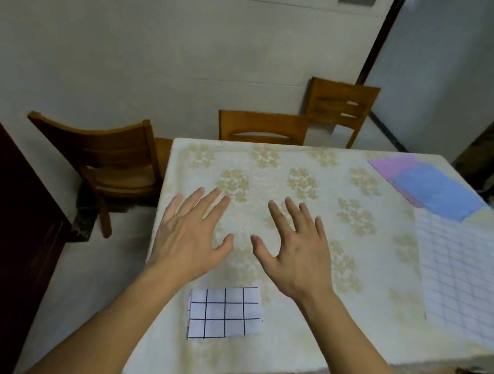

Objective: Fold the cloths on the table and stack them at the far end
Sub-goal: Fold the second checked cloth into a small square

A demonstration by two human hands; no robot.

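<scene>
your left hand (189,236) and right hand (293,252) hover side by side over the table (321,179), palms down, fingers spread, holding nothing. a folded black-grid cloth (224,312) lies just behind your wrists. a pale checked cloth (470,280) lies spread to your right, with the blue cloth (435,192) over the pink cloth (391,166) beyond it.

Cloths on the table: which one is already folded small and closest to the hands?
The white cloth with the bold black grid, lying between the forearms just below the left hand and right hand. The faint-grid cloth, blue cloth and pink cloth lie farther right.
</scene>
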